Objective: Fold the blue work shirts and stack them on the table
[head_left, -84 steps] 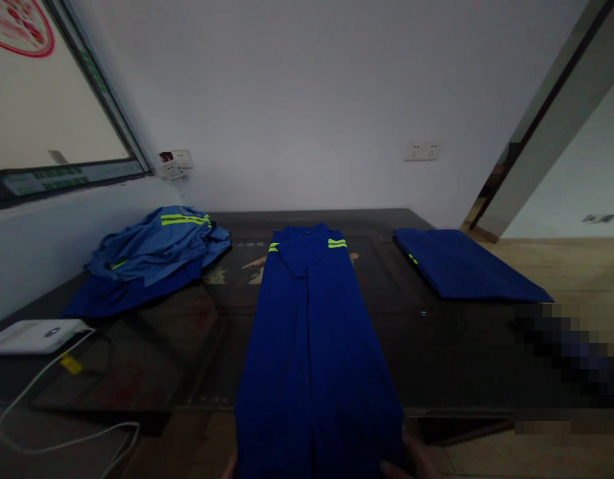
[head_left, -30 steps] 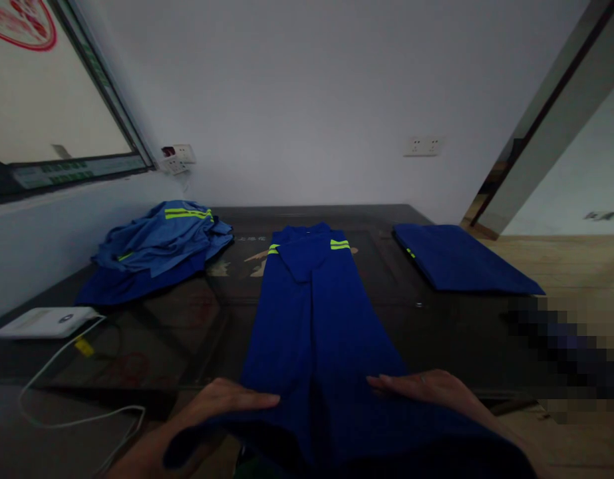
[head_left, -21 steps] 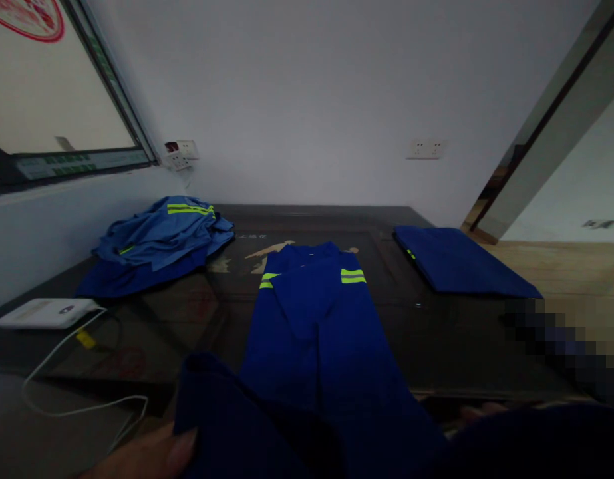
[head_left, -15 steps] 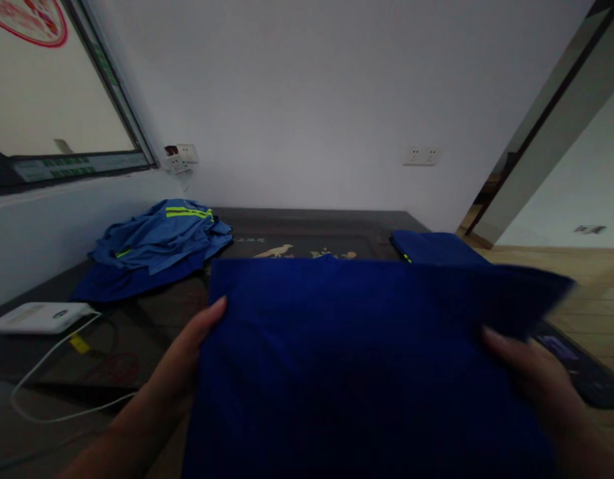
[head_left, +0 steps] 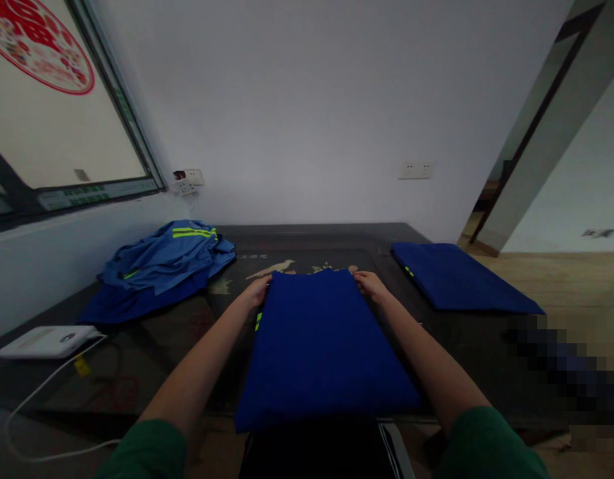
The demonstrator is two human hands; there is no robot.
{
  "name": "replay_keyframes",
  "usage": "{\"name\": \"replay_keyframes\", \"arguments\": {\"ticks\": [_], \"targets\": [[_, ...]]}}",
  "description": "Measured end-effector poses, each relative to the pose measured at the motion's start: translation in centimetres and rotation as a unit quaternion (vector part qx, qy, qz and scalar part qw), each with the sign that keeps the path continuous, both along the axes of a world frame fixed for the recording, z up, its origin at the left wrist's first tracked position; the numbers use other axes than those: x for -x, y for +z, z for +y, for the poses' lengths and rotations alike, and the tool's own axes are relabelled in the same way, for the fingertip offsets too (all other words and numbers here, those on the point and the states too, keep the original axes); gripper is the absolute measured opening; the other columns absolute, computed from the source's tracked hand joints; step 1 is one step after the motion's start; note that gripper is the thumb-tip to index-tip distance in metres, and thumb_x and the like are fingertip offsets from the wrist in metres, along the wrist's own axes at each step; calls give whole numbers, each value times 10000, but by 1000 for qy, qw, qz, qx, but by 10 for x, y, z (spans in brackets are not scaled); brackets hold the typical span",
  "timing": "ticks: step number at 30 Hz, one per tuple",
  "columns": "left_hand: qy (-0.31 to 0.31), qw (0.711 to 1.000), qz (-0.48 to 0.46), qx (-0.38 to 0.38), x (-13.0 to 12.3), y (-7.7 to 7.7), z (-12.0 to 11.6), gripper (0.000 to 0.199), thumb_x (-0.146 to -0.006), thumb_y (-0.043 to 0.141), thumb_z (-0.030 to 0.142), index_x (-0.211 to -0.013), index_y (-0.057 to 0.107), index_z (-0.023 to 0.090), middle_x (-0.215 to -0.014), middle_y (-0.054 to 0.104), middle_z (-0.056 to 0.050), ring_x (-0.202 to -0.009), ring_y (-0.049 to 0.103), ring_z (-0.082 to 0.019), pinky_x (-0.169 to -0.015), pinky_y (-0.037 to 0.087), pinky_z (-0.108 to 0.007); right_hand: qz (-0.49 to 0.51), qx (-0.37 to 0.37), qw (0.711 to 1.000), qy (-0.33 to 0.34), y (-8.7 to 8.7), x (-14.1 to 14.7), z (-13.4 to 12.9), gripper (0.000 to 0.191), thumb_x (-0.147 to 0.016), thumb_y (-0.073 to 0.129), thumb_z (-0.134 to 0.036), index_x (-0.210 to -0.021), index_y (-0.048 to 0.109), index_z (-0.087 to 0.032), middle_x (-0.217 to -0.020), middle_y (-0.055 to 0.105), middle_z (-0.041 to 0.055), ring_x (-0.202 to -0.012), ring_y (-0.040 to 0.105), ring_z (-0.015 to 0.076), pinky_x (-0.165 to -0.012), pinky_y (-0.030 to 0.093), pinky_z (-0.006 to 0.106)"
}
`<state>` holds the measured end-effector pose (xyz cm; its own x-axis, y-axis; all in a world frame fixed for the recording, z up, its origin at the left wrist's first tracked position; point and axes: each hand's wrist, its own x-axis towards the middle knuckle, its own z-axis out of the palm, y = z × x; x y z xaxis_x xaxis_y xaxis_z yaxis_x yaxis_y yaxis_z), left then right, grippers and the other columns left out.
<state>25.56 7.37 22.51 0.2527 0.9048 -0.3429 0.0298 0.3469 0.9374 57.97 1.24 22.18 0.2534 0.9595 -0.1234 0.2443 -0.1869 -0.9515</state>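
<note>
A dark blue folded garment (head_left: pixel 321 346) with a small yellow-green stripe on its left edge lies flat on the dark table (head_left: pixel 221 372), its near end reaching the table's front edge. My left hand (head_left: pixel 258 291) grips its far left corner with the fingers pinched together. At the far right corner my right hand (head_left: pixel 370 285) pinches the cloth in the same way. Both arms stretch forward along the garment's sides. To the right lies a second folded blue garment (head_left: pixel 461 276), flat and apart from my right hand.
A crumpled heap of blue clothes (head_left: pixel 171 256) with yellow-green stripes sits at the back left. In front of it a white power bank (head_left: pixel 47 340) has a white cable (head_left: pixel 32 392) running over the table's edge. A wall (head_left: pixel 297 120) stands behind the table.
The blue garment, held up close before me, has been lowered and laid on the table. Both hands have moved forward to its far corners, and the second folded garment shows fully.
</note>
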Motion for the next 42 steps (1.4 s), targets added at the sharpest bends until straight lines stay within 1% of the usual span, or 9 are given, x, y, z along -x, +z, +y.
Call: {"name": "replay_keyframes", "arguments": {"ticks": [3,10,15,19,23,26,31,36,42], "targets": [[47,998,33,19,3,-7,8,128,-812,615,210,-896,684,144,-694,703,-63,-659,679,-202,-721,551,-330,-36,-9,999,-18,-13,-2,9,122,-821,601,-257,-840,631,-140,-551,521,-27,-442,430,77,-435,329,181],[94,990,54,-88,4,-3,16,189,-809,627,189,-987,682,153,-836,737,-73,-733,692,-176,-716,550,-280,-153,-72,985,-41,-12,2,32,292,-797,543,-136,-1081,593,-183,-841,660,48,-788,623,175,-707,483,272],[141,969,141,-143,9,-14,27,246,-702,744,255,-919,693,150,-773,727,-79,-756,690,-222,-674,530,-288,-237,-65,969,-40,-8,13,43,307,-822,508,-77,-1106,550,-188,-1021,663,111,-999,608,229,-863,439,336],[166,944,233,-162,11,-29,38,118,-697,718,228,-778,666,159,-740,700,-64,-812,678,-239,-672,497,-276,-277,-37,959,-46,-11,20,44,259,-840,547,-103,-1083,548,-197,-1036,662,128,-1022,611,255,-892,416,370],[172,928,284,-169,12,-33,46,134,-683,732,247,-711,626,170,-788,691,-58,-877,662,-242,-699,473,-267,-276,-34,959,-60,-14,23,45,262,-845,569,-120,-1094,545,-196,-1050,653,127,-1046,604,253,-902,415,375],[168,931,284,-155,14,-28,48,165,-677,746,253,-710,607,171,-795,687,-62,-875,657,-235,-690,469,-263,-240,-37,968,-66,-14,19,45,272,-826,607,-135,-1085,548,-196,-1002,658,94,-988,618,213,-862,446,328],[108,965,220,-96,32,-15,40,242,-766,678,386,-750,619,152,-718,682,-76,-730,663,-200,-620,488,-259,-130,-21,990,-42,-5,3,38,170,-922,461,-187,-1072,535,-155,-786,650,47,-650,613,118,-634,486,232],[50,983,166,-53,43,-9,32,197,-786,649,345,-745,653,153,-742,705,-87,-733,669,-175,-664,499,-241,-67,15,998,2,1,-1,32,142,-878,528,-180,-749,577,-143,-523,525,-23,-437,464,79,-487,408,198],[80,984,153,-52,32,-10,34,191,-707,739,318,-765,643,163,-695,689,-41,-711,651,-178,-632,485,-249,-71,14,997,-2,0,13,32,207,-736,652,-133,-564,541,-163,-431,461,-53,-427,428,86,-440,331,198]]}}
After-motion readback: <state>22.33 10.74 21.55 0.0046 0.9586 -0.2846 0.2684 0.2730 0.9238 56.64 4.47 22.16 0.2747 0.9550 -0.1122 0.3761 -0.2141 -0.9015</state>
